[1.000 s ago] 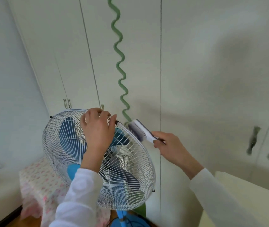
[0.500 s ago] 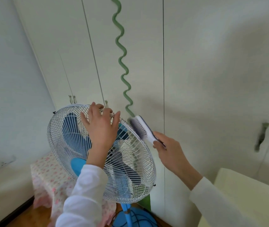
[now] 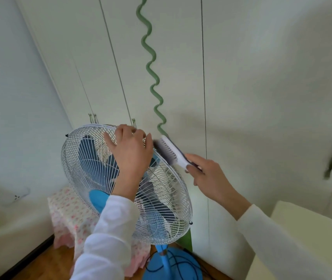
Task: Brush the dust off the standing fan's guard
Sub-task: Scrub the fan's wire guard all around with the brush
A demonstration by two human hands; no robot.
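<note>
Brushing step in hand, centre frame. Gripping white round wire fan guard [image 3: 167,199] at its top rim with left hand [image 3: 130,154], curled over wires. Pinching white-backed, dark-bristled brush [image 3: 171,152] in right hand [image 3: 207,174], bristles against upper-right rim. Next, likely: stroking down rim, lightly.

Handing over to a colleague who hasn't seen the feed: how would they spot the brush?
Start at the white wire guard of the blue-bladed standing fan. At its upper right rim, beside the left hand holding the guard, the right hand holds the brush. It alone is a white-backed bar with dark bristles facing the wires.
</note>
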